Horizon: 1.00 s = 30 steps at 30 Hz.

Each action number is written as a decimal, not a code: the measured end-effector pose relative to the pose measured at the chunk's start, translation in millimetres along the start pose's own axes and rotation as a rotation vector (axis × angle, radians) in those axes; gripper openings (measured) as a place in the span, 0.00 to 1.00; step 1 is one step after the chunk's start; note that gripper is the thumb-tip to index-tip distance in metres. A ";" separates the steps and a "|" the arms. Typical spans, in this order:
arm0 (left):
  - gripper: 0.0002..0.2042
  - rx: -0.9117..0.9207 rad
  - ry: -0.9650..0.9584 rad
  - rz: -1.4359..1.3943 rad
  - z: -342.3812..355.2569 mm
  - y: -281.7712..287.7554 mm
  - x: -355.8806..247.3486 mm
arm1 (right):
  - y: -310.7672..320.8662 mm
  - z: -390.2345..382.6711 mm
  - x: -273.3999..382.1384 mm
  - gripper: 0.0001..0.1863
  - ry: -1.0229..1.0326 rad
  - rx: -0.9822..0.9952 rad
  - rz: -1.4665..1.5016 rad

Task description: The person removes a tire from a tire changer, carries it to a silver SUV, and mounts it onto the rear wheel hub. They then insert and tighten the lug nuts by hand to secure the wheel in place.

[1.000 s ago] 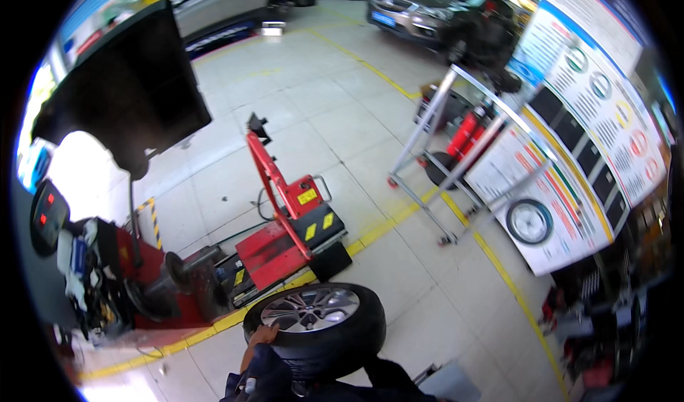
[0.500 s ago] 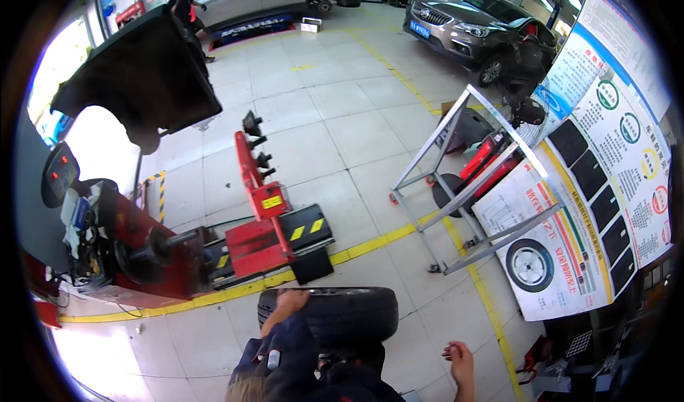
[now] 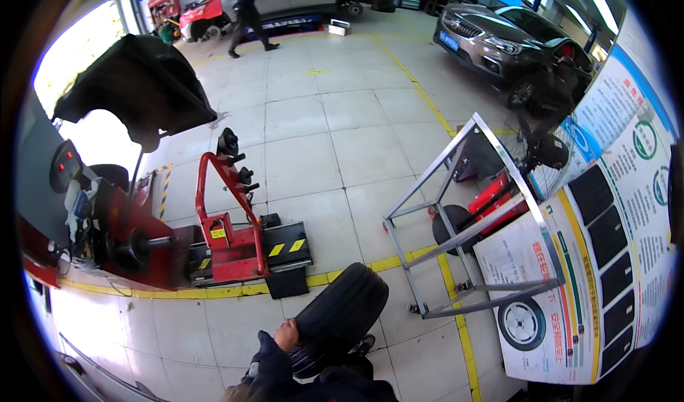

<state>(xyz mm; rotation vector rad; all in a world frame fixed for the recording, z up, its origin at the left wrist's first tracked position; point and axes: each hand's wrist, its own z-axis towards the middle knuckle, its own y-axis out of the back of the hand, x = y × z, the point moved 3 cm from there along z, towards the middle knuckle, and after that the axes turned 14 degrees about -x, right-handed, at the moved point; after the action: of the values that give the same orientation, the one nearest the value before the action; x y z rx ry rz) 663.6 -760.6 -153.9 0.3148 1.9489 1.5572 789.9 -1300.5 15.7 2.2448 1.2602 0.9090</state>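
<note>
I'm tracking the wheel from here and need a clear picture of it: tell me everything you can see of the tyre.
The tyre is black and looks like rubber, with grooves running along its tread. It appears to stand on its tread, angled with its far end toward the right, just in front of the person. The left hand rests on its left edge; how firmly is unclear. A shoe shows close by its right side. Its lower part and any rim are hidden.

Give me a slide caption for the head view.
Left hand on a black tire, a metal frame to the right, a brown car beyond.
</note>
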 end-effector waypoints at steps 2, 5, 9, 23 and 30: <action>0.21 0.025 0.117 -0.004 12.8 -18.5 -41.1 | 29.8 31.2 33.0 0.21 0.049 0.002 -0.020; 0.28 0.180 0.343 -0.203 31.3 -33.4 -50.3 | 64.2 82.9 73.5 0.21 0.143 0.003 -0.059; 0.33 0.323 0.611 -0.300 7.0 -45.9 -65.5 | 71.5 169.5 123.7 0.22 0.315 -0.015 -0.128; 0.34 0.266 0.656 -0.156 164.1 -42.1 -183.2 | -79.2 362.8 456.9 0.61 0.243 -0.065 -0.069; 0.54 0.408 0.556 -0.320 195.1 -41.3 -203.5 | -56.8 461.3 639.1 0.44 0.679 -0.216 0.018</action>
<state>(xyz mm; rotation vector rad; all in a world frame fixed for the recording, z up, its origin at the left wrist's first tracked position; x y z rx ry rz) 946.5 -726.6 -151.3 -0.2954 2.5914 1.1012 1325.8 -737.5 -127.2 1.8323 1.3116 1.8161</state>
